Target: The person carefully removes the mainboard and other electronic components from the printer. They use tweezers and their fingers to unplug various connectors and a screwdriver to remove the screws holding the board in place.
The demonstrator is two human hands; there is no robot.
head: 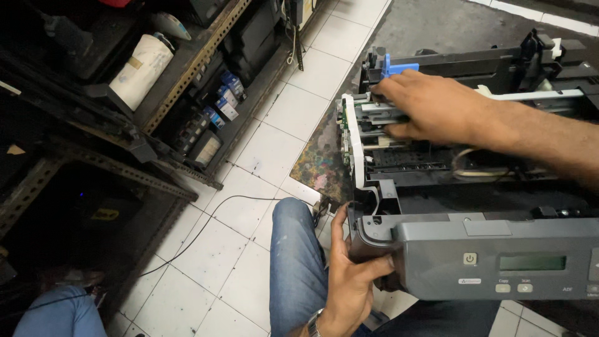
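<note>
Printer (486, 187) with covers off sits on the white tile floor (274, 118), dark grey control panel (499, 259) facing the camera, insides exposed behind it. Metal shelving (187, 75) on the left holds a white roll (142, 68) and small ink boxes (226, 100). Blue-jeaned knee (296, 262) just beside the printer's front-left corner. Right hand (437, 109) reaches inside, fingers curled over the carriage area near the blue lever (396, 65); whether it actually pinches anything, cannot tell. Left hand (352, 278) clamps the front-left corner of the casing, thumb on the panel edge. White ribbon cable (355, 140) runs down the left side. Thin black cable (212, 218) lies on the tiles.
</note>
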